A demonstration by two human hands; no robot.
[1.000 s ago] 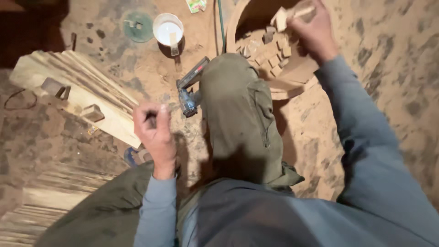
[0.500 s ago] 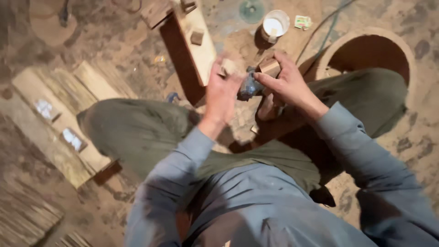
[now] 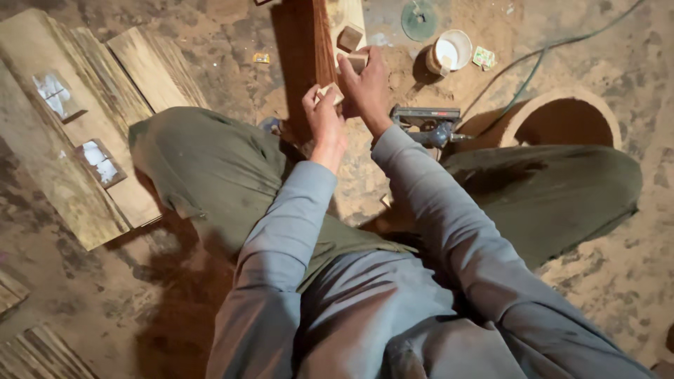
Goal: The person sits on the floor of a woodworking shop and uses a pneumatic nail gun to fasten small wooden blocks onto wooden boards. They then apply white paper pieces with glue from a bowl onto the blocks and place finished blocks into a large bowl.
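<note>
I sit on a sawdust-covered floor with both knees spread. My left hand [image 3: 324, 119] pinches a small pale wooden block [image 3: 330, 92] between its fingertips. My right hand [image 3: 365, 84], just beside it, grips another small wooden block [image 3: 357, 60] against the near end of a long plank [image 3: 316, 42]. A third small block [image 3: 349, 36] rests on that plank further away. A dark power tool [image 3: 425, 123] lies on the floor just right of my right wrist.
Wide planks [image 3: 84, 140] lie at left, two with white patches. A white cup [image 3: 450, 52], a green disc [image 3: 420, 19] and a small packet [image 3: 484, 57] sit at the top. A curved wooden ring [image 3: 562, 116] and a green cable [image 3: 540, 63] are at right.
The view has shifted. Both hands were close together around a dark object; now they are raised at the plank's end, each on a small wooden block, and the power tool lies on the floor.
</note>
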